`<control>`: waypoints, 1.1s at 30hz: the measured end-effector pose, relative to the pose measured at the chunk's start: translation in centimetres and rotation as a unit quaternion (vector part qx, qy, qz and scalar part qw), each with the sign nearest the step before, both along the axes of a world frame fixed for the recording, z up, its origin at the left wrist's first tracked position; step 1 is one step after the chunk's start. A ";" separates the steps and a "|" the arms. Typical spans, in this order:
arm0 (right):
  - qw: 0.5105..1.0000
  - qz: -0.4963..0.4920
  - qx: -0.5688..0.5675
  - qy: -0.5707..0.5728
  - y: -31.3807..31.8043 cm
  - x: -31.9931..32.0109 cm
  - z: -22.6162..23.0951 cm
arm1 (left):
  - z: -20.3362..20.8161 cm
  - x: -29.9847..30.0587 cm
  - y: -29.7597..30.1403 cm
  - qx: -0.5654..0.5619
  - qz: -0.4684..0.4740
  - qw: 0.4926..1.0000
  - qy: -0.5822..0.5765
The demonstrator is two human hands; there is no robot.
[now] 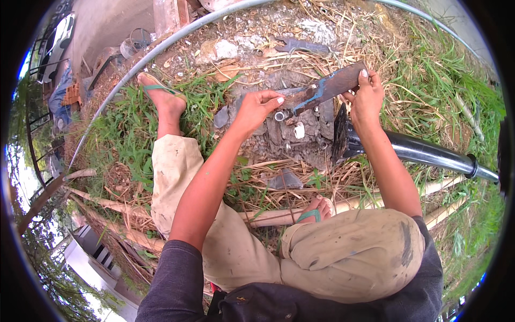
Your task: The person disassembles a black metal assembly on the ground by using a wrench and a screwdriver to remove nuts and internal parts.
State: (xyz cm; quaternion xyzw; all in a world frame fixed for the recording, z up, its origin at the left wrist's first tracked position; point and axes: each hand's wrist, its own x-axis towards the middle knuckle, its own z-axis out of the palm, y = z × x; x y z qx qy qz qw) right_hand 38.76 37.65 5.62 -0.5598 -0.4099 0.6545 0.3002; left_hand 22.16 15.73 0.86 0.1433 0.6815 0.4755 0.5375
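Note:
A rusty, dark flat metal plate with streaks of blue paint is held tilted above a weathered wooden block. My right hand grips its far right end, thumb on top. My left hand is closed in a pinch at the plate's left end, thumb and index finger together. Just below that pinch shows a small round metal ring; whether it joins the plate I cannot tell. A whitish chip lies on the block. Against the block's right side rests the wide end of a black tube.
A grey hose arcs across the far side. A dark flat scrap lies beyond the block, and a grey stone piece lies nearer. Bamboo poles cross the ground before my knees. My sandalled left foot rests in grass.

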 end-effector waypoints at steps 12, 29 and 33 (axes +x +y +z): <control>0.996 -0.008 -0.067 -0.055 -1.6 4.1 -0.8 | -0.4 0.2 0.4 -0.002 -0.029 1.000 0.000; 0.865 0.443 0.196 -0.133 -3.9 -20.2 -1.2 | -0.4 3.4 -5.3 0.028 0.204 0.971 -0.122; 0.600 0.728 0.315 -0.103 -18.2 -20.1 -1.3 | -1.2 5.4 -10.0 0.029 0.277 0.915 -0.291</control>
